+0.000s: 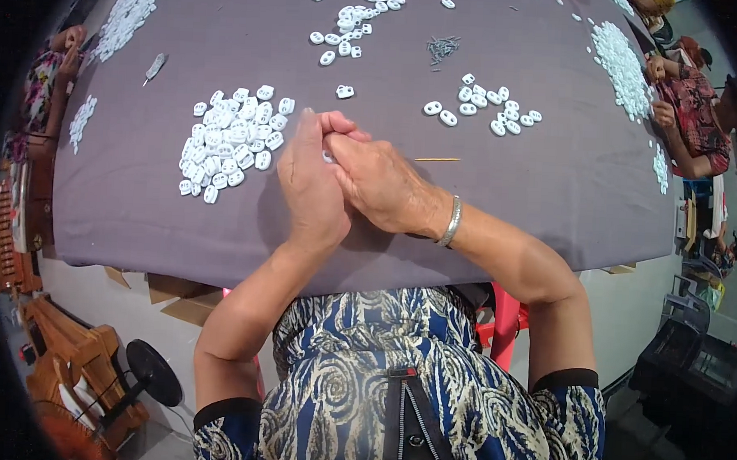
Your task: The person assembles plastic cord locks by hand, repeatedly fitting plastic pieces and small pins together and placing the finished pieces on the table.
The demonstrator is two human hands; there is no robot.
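My left hand (311, 182) and my right hand (384, 181) are pressed together above the table, near its front edge. Between them a sliver of a white plastic cord lock (328, 157) shows; the fingers hide the rest. Left of my hands lies a big heap of white cord locks (229, 137) with dark marks on them. One more cord lock (345, 91) lies alone just beyond my fingers. To the right is a loose group of white oval two-holed pieces (505, 104). A thin yellowish stick (438, 159) lies by my right wrist.
A small pile of grey springs (442, 48) lies farther back, beside scattered white pieces (348, 32). A small grey pointed tool (154, 67) is at the left. People sit at both sides by larger white heaps (620, 72). Grey cloth covers the table (509, 211).
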